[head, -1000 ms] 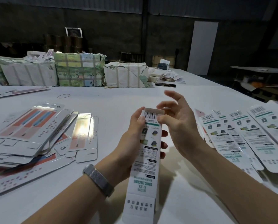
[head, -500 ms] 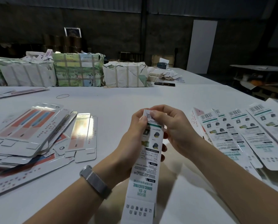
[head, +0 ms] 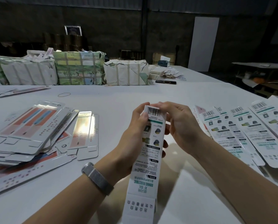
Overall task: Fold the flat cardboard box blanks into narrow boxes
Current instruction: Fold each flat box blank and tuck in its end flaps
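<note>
The left hand wrapped its fingers round the long narrow box above the white table, while the right hand curled its fingers over the box's far end by the barcode, between the flat blanks and finished boxes.

On the table, flat blanks lie left, more blanks right, the box between, bundles behind.

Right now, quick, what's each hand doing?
Left hand: closed around the upper part of the narrow white printed cardboard box, holding it.
Right hand: fingers curled over the box's far, barcode end, pinching it.
</note>
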Tool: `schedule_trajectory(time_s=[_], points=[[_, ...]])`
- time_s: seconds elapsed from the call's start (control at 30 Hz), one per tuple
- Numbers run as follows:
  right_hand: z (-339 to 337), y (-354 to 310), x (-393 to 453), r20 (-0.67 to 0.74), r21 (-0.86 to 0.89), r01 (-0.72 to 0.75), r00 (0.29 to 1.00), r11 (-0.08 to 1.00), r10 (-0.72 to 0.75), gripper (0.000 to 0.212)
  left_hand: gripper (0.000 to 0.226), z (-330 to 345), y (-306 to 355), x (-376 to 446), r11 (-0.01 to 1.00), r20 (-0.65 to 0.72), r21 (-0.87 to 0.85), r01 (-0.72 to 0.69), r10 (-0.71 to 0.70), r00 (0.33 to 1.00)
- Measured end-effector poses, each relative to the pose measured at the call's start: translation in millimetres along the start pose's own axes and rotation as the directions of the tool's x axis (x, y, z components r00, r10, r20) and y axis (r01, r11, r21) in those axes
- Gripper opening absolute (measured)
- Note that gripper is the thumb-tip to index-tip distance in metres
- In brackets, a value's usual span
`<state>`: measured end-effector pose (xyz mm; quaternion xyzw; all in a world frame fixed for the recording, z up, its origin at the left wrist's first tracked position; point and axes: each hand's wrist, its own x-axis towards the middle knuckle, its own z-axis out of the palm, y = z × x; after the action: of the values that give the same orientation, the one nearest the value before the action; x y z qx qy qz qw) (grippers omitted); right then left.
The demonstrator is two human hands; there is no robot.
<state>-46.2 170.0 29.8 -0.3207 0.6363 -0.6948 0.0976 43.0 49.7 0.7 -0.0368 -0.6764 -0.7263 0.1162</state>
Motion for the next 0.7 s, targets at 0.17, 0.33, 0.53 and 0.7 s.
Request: schedule_trajectory(time_s=[0.17,0.33,0.53,0.7], points=[[-3,-2,-1,0.028,0.017,-0.005,1.0,1.0,0.004,0.021,0.029,-1,1,0,0.999,-0.007,0.036,-0.026,0.026,1.0],[-2,-4,-2,0.017,0.083,-0.044,0.999,0.996,0.043,0.014,0.034,1,-2,3,0.999,-0.02,0.037,-0.038,0.039,0.999],[1,-5,-3,-0.044,0.136,-0.094,0.994,0.986,0.101,0.013,0.036,4,-2,5,0.999,0.01,-0.001,-0.039,0.039,0.999],[1,-7,-2,-0.097,0.082,-0.099,0.99,0.992,0.106,0.018,0.038,7,-4,8,0.999,0.037,-0.001,-0.041,0.041,0.998]])
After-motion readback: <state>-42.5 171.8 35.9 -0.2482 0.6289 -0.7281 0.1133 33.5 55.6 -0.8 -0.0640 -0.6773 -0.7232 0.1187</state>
